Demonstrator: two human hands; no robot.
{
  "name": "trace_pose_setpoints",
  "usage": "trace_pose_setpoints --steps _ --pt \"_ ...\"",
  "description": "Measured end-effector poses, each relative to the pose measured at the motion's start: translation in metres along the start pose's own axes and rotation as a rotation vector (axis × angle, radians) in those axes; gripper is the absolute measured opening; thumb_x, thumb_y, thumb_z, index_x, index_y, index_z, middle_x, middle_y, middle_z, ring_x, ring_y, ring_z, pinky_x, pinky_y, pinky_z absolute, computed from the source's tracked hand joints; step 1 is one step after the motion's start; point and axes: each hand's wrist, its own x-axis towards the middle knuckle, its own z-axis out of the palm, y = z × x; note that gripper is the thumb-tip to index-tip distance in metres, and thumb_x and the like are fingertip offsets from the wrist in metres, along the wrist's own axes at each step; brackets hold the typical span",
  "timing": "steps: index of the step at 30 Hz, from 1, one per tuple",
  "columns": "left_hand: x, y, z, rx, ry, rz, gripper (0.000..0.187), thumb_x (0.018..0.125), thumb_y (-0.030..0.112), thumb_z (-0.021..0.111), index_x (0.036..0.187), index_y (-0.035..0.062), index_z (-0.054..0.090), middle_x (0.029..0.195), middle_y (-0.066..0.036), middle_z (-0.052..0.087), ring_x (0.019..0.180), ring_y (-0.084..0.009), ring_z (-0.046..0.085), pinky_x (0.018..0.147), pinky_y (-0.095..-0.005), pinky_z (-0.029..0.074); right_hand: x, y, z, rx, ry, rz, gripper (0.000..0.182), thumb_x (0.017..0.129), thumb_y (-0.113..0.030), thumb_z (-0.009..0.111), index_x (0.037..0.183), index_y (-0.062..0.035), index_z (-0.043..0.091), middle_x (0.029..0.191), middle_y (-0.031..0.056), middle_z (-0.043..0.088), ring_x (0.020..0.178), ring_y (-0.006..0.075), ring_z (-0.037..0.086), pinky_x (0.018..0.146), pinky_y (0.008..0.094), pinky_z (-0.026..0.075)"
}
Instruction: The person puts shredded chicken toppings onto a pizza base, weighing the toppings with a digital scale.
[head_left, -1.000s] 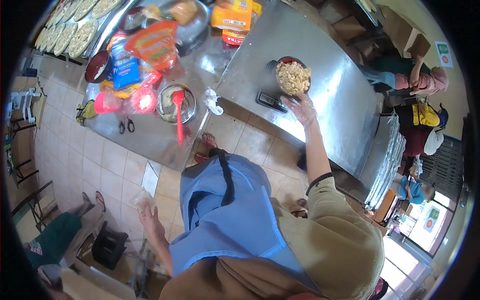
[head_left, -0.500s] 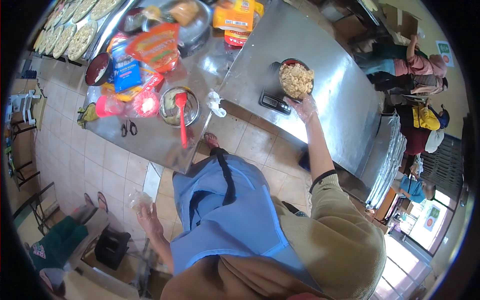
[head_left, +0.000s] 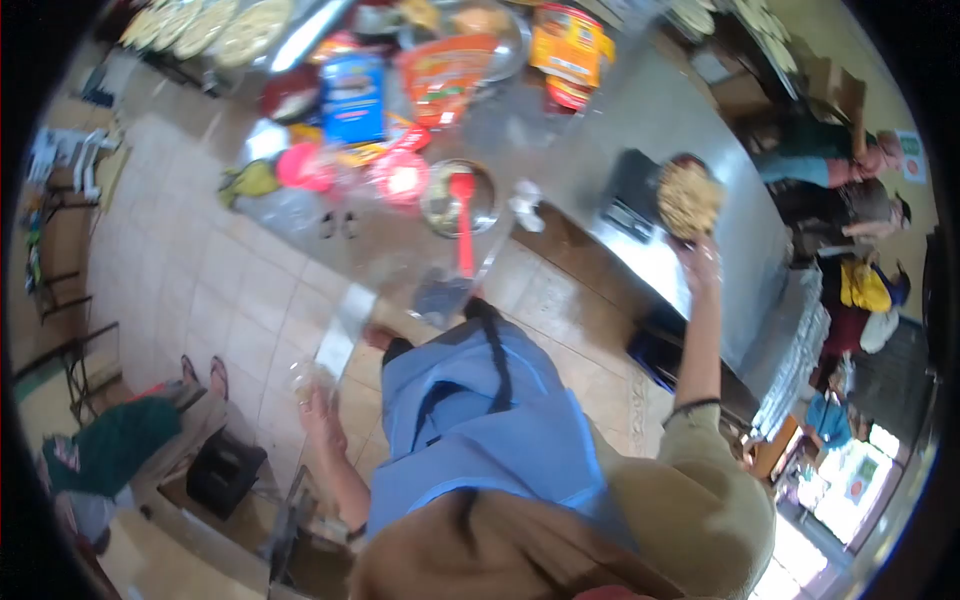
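Observation:
My right hand (head_left: 700, 265) grips the near rim of a dark bowl (head_left: 683, 157) full of crumbly light-brown food (head_left: 689, 198). This bowl is just right of a black scale (head_left: 630, 195) on the steel table. Low on the left, away from the tables, my left hand (head_left: 322, 415) has its fingers closed on a crumpled clear plastic piece (head_left: 308, 380), blurred by motion. A metal bowl (head_left: 482, 208) with a red spatula (head_left: 463, 225) lying across it stands on the other table.
Food packets (head_left: 352, 98), a pink-lidded container (head_left: 305, 167), scissors (head_left: 338, 226) and a crumpled white cloth (head_left: 525, 205) lie on the left table (head_left: 385, 265). Trays of flat dough rounds (head_left: 250, 32) are at upper left. Several people are at the right; another person (head_left: 130, 440) is at lower left.
The whole view has shifted, so the tables appear further right and blurred. The bowl in my right hand has moved clear of the scale. My left hand still holds the plastic.

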Motion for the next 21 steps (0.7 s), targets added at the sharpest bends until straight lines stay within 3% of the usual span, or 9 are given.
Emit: trace_pose_setpoints --steps 2,3,6,9,12,15,17,21 --pt "0.008 0.012 -0.011 -0.004 0.02 -0.009 0.037 0.089 0.019 0.057 0.121 0.005 0.047 0.118 -0.007 0.053 0.108 -0.0175 0.052 0.088 -0.0378 0.047 -0.046 -0.047 0.029 0.523 0.088 0.18 0.04 0.082 -0.006 0.056 0.12 -0.0014 0.044 0.121 0.0128 0.05 0.104 0.0264 0.056 0.082 0.0397 0.054" --pt "0.011 0.019 -0.018 -0.008 0.023 -0.005 0.038 0.088 0.019 0.059 0.12 0.0018 0.047 0.117 -0.008 0.053 0.106 -0.0178 0.053 0.088 -0.0359 0.048 -0.066 -0.057 0.04 0.489 0.099 0.181 0.04 0.082 -0.003 0.048 0.122 -0.0018 0.042 0.121 0.0136 0.05 0.106 0.0276 0.054 0.08 0.0432 0.054" --pt "0.034 0.044 -0.048 0.043 0.006 0.028 0.035 0.088 0.019 0.061 0.116 0.0024 0.05 0.111 -0.005 0.057 0.1 -0.0153 0.056 0.084 -0.0301 0.047 -0.136 -0.114 0.104 0.419 0.089 0.18 0.036 0.082 -0.007 0.046 0.117 0.0 0.044 0.108 0.0122 0.054 0.09 0.0221 0.057 0.074 0.0395 0.055" --pt "0.06 0.068 -0.085 0.098 -0.043 0.095 0.032 0.087 0.015 0.06 0.115 0.0015 0.052 0.106 -0.005 0.059 0.097 -0.0141 0.057 0.083 -0.0284 0.046 -0.202 -0.15 0.169 0.552 -0.011 0.147 0.035 0.082 -0.008 0.05 0.116 -0.0003 0.047 0.1 0.0109 0.059 0.085 0.0202 0.059 0.069 0.0377 0.053" --pt "0.083 0.093 -0.115 0.243 -0.114 0.172 0.034 0.087 0.015 0.059 0.117 0.0012 0.051 0.108 -0.007 0.058 0.097 -0.0152 0.057 0.082 -0.0304 0.048 -0.248 -0.163 0.217 0.562 -0.08 0.201 0.039 0.083 -0.009 0.048 0.122 -0.0012 0.044 0.105 0.0116 0.058 0.083 0.0206 0.06 0.062 0.0343 0.055" --pt "0.106 0.118 -0.128 0.336 -0.205 0.251 0.034 0.086 0.014 0.058 0.116 0.0004 0.052 0.106 -0.008 0.06 0.094 -0.0151 0.058 0.078 -0.0291 0.05 -0.279 -0.157 0.267 0.617 -0.158 0.187 0.045 0.087 -0.013 0.052 0.128 -0.0016 0.04 0.117 0.0126 0.055 0.097 0.0221 0.06 0.069 0.0348 0.056" --pt "0.119 0.138 -0.12 0.369 -0.251 0.256 0.032 0.086 0.013 0.058 0.114 -0.0002 0.053 0.103 -0.007 0.061 0.091 -0.0151 0.059 0.075 -0.0278 0.051 -0.285 -0.145 0.288 0.636 -0.261 0.241 0.046 0.087 -0.013 0.055 0.13 -0.0016 0.04 0.123 0.0117 0.052 0.107 0.0216 0.056 0.09 0.0391 0.048" --pt "0.151 0.162 -0.085 0.383 -0.354 0.256 0.029 0.086 0.015 0.059 0.11 -0.0002 0.056 0.099 -0.007 0.062 0.086 -0.0137 0.06 0.07 -0.0267 0.051 -0.295 -0.129 0.337 0.461 -0.219 0.315 0.048 0.086 -0.01 0.053 0.132 -0.0074 0.038 0.12 0.0086 0.054 0.1 0.022 0.059 0.071 0.0359 0.057"
